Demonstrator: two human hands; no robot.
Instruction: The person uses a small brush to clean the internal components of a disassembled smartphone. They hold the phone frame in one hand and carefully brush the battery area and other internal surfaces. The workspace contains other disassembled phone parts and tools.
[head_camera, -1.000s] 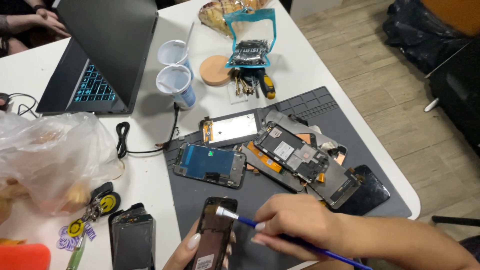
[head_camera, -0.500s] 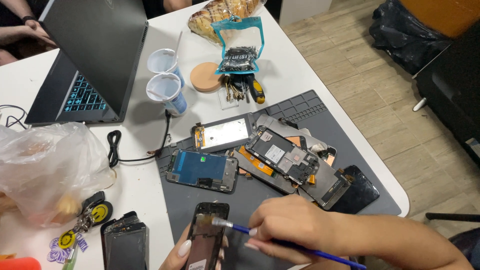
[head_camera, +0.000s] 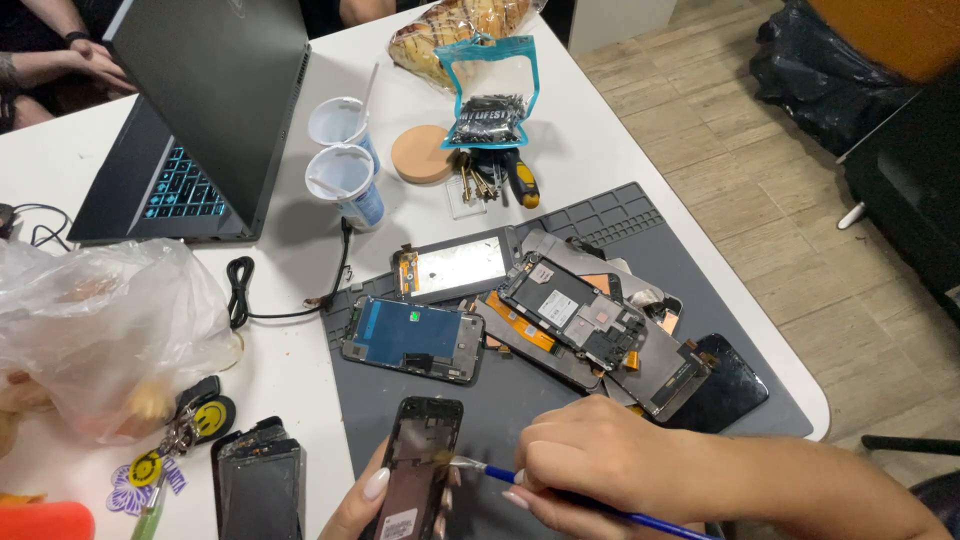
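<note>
The right hand (head_camera: 600, 455) is curled around a thin blue-handled brush (head_camera: 560, 492), pinching it like a pen, with the pale bristles touching the edge of an opened phone frame (head_camera: 418, 470). The left hand (head_camera: 365, 500), only partly in view at the bottom edge, cups that dark frame from beneath, thumb along its left side, holding it tilted above the near part of a grey repair mat (head_camera: 640, 215). Just beyond on the mat lies a blue-backed screen assembly (head_camera: 412, 338), and to its right a heap of stripped phone parts: a frame with a shiny metal plate (head_camera: 455, 268), an exposed circuit board (head_camera: 572, 310) and a black glass panel (head_camera: 722, 385) at the mat's right corner. Left of the held frame, on the white table (head_camera: 620, 140), rests another dark phone (head_camera: 258, 480), beside yellow smiley keyrings (head_camera: 200, 420) and a crumpled clear plastic bag (head_camera: 100, 335). A black cable (head_camera: 290, 300) runs toward two white cups (head_camera: 340, 180). Farther back stand an open laptop (head_camera: 200, 120), a round cork coaster (head_camera: 422, 153), a teal pouch (head_camera: 490, 85) and a yellow-handled screwdriver (head_camera: 522, 182)
</note>
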